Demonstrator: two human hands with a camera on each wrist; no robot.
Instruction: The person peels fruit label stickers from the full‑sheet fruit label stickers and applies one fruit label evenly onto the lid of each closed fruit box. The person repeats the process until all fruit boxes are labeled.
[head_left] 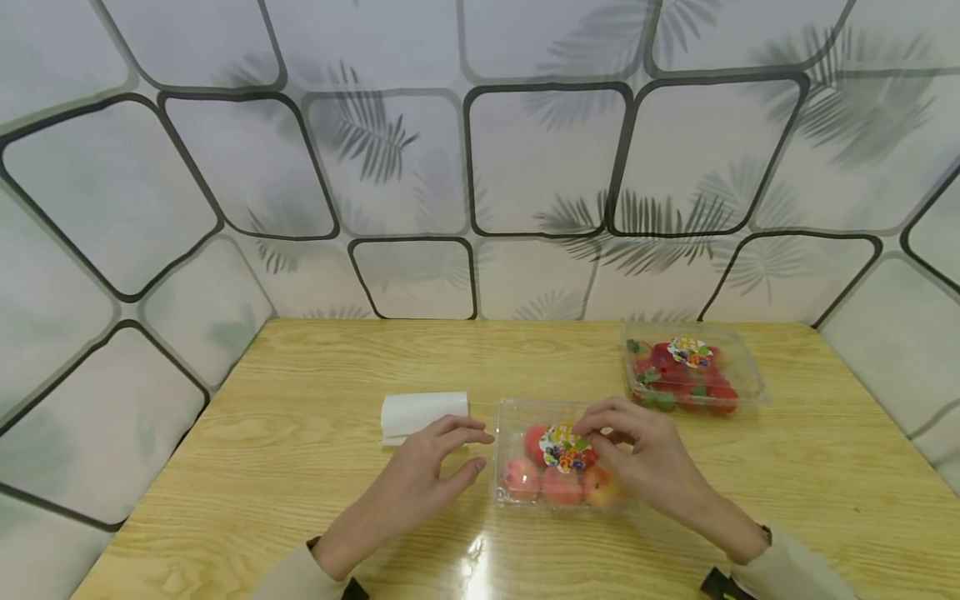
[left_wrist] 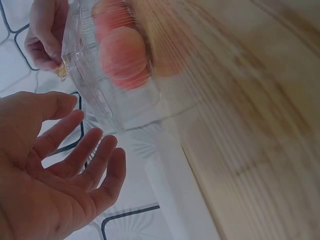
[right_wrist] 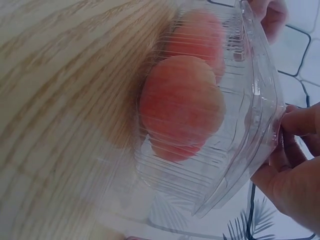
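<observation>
A clear plastic clamshell box [head_left: 517, 410] holds several pink-red peaches [right_wrist: 182, 100] and sits in front of me on the table. On its lid is a round colourful fruit sticker [head_left: 562, 448]. My right hand [head_left: 641, 446] is over the lid's right part, thumb and bent fingers pinching at the sticker's edge; in the right wrist view, its fingertips [right_wrist: 291, 122] meet the lid. My left hand [head_left: 427, 462] is beside the box's left side, fingers loosely bent and holding nothing. The left wrist view shows its palm [left_wrist: 55, 200] facing the box, a gap between.
A second clear box of strawberries [head_left: 686, 375], also with a round sticker, stands at the back right. Behind my left hand lies a white roll or folded sheet [head_left: 423, 410]. A patterned wall covering [head_left: 551, 158] rises from the back of the wooden table [head_left: 300, 392].
</observation>
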